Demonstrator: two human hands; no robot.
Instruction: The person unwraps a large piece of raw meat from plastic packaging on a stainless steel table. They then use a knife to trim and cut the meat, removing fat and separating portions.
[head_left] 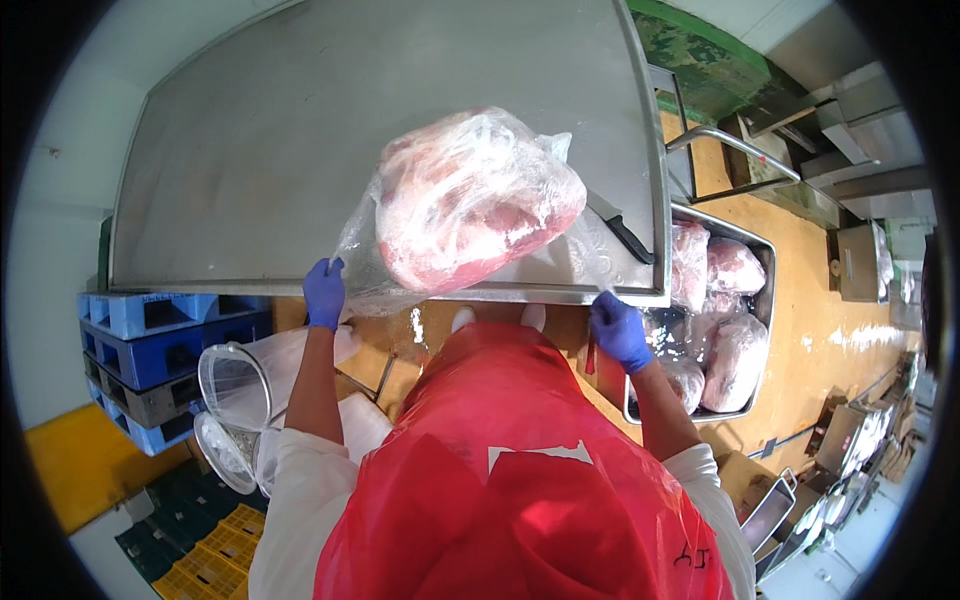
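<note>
A large piece of raw meat (470, 205) lies on the steel table near its front edge, with clear plastic wrap (355, 235) over and around it. My left hand (324, 292), in a blue glove, is closed on the wrap's left end, pulled out from the meat. On the other side my right hand (620, 330), also blue-gloved, pinches the wrap's right end just off the table edge. The sheet stretches between both hands and the meat. Right of the meat, a knife (630, 238) with a black handle rests on the table, its blade partly covered by the plastic.
The steel table (250, 130) has a raised rim. To the right stands a metal tub (765, 300) with several plastic-wrapped meat pieces. Stacked blue pallets (150, 355) and bag-lined round bins (235, 385) are at the left. A metal rail (735, 140) juts out beyond the table's right side.
</note>
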